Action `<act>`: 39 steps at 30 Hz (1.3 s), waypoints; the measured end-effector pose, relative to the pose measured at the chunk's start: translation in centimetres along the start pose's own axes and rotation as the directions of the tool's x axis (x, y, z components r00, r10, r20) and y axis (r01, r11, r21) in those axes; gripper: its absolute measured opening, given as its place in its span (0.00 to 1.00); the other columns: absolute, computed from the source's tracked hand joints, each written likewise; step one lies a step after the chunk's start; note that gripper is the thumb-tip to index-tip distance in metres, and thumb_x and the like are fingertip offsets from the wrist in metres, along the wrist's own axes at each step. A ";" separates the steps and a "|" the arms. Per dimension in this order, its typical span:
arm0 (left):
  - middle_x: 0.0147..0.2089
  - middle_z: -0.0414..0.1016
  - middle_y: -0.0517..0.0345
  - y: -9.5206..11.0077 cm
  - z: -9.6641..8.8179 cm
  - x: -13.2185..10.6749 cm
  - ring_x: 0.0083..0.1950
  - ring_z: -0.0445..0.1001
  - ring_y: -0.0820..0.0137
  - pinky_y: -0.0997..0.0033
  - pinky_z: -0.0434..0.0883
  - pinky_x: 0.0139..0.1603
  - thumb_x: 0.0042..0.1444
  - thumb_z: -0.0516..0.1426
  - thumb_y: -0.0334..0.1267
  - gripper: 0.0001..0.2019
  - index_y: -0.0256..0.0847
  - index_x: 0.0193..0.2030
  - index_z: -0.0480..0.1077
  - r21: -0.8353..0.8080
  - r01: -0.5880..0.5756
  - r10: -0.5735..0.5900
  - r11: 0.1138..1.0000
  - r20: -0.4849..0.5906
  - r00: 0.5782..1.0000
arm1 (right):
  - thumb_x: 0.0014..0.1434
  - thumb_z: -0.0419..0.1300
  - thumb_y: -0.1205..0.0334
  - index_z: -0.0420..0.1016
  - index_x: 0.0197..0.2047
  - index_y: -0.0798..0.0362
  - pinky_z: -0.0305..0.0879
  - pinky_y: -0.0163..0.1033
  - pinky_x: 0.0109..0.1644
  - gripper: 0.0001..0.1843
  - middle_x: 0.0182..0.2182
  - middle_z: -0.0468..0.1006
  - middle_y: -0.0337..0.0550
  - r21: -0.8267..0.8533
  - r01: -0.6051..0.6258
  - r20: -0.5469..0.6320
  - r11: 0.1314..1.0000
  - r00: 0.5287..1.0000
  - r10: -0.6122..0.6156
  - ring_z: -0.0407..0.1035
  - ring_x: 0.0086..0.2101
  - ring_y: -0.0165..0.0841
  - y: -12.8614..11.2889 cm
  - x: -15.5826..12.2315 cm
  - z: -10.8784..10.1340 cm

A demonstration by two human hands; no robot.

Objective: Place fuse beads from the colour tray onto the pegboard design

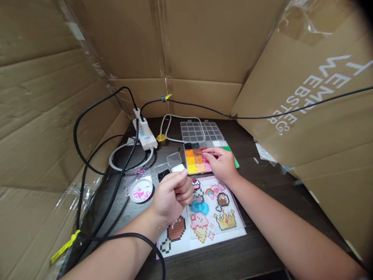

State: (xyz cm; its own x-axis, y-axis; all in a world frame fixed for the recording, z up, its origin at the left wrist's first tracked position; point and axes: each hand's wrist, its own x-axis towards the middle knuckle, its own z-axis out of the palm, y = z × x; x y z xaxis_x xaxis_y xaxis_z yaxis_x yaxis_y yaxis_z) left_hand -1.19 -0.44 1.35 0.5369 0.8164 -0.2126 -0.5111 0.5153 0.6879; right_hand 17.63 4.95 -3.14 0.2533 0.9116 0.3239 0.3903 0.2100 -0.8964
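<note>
My right hand point(223, 163) pinches thin tweezers point(212, 153), their tips over the compartments of the bead box point(190, 172). Orange, yellow, black, red, pink and green beads fill its sections. My left hand point(175, 192) is closed in a fist over the pattern sheet point(186, 249); whatever its fingers hold, if anything, is hidden. Under a clear layer, the sheet carries pixel designs, among them an ice cream point(200, 225) and a crown point(226, 221). Just beyond the left fist lie a small case of black beads point(163, 175) and one of white beads point(178, 168).
A white dish point(141, 190) of pink beads rests against a clear pegboard point(129, 179) on the left. Behind are a power strip point(145, 134), a gold cup point(161, 139) and the box's open lid point(215, 131). Black cables point(112, 200) loop across the left side; cardboard walls point(204, 93) surround the table.
</note>
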 end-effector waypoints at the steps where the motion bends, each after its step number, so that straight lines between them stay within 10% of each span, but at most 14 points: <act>1: 0.18 0.41 0.69 0.0 0.0 0.0 0.18 0.41 0.80 0.75 0.42 0.20 0.56 0.60 0.42 0.26 0.41 0.18 0.46 0.000 0.002 -0.002 1.000 0.000 1.000 | 0.55 0.64 0.61 0.83 0.35 0.53 0.74 0.43 0.43 0.07 0.34 0.85 0.46 0.002 0.002 -0.002 1.000 1.000 -0.002 0.79 0.35 0.38 0.0 0.0 0.0; 39: 0.18 0.41 0.69 -0.2 -0.1 0.2 0.18 0.41 0.80 0.75 0.41 0.19 0.53 0.62 0.43 0.27 0.41 0.18 0.47 -0.022 0.006 -0.006 1.000 0.001 1.000 | 0.54 0.65 0.64 0.84 0.32 0.51 0.76 0.41 0.41 0.05 0.31 0.86 0.43 0.051 0.063 -0.054 0.997 0.997 -0.060 0.80 0.34 0.37 -0.9 0.1 -0.2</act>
State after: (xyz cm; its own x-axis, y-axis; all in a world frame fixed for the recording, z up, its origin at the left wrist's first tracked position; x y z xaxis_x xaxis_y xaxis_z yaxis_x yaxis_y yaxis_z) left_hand -1.08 -0.39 1.08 0.5405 0.8130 -0.2165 -0.5222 0.5259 0.6714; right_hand 17.44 4.80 -2.24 0.2772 0.8767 0.3932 0.3596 0.2849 -0.8886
